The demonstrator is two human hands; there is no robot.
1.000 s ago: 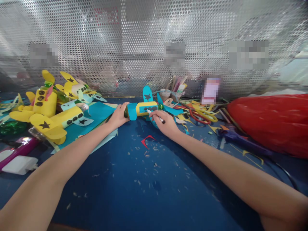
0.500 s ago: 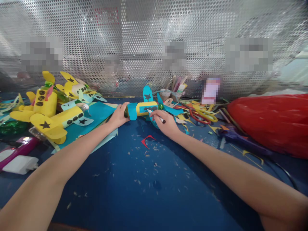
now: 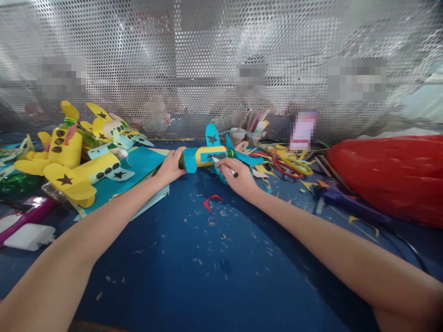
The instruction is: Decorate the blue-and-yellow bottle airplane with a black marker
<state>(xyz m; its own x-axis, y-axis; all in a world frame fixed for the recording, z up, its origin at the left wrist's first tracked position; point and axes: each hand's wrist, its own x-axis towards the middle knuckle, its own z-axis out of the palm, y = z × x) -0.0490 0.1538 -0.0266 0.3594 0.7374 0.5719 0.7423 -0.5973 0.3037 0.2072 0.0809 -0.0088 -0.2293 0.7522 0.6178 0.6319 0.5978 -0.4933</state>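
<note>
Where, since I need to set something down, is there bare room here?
The blue tabletop between both forearms, nearer than the red scrap, has bare room, though flecks dot it. Crowded: the left, with yellow winged bottles; the right, with paper scraps and the red bundle.

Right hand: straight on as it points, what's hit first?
Probably the bottle plane, just ahead of the marker in the right hand; whether the tip touches it is hard to tell.

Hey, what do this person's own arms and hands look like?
The left hand and right hand are bare, without gloves. No sleeve, watch or bracelet shows on either forearm. Rings and nails are too small to make out.
</note>
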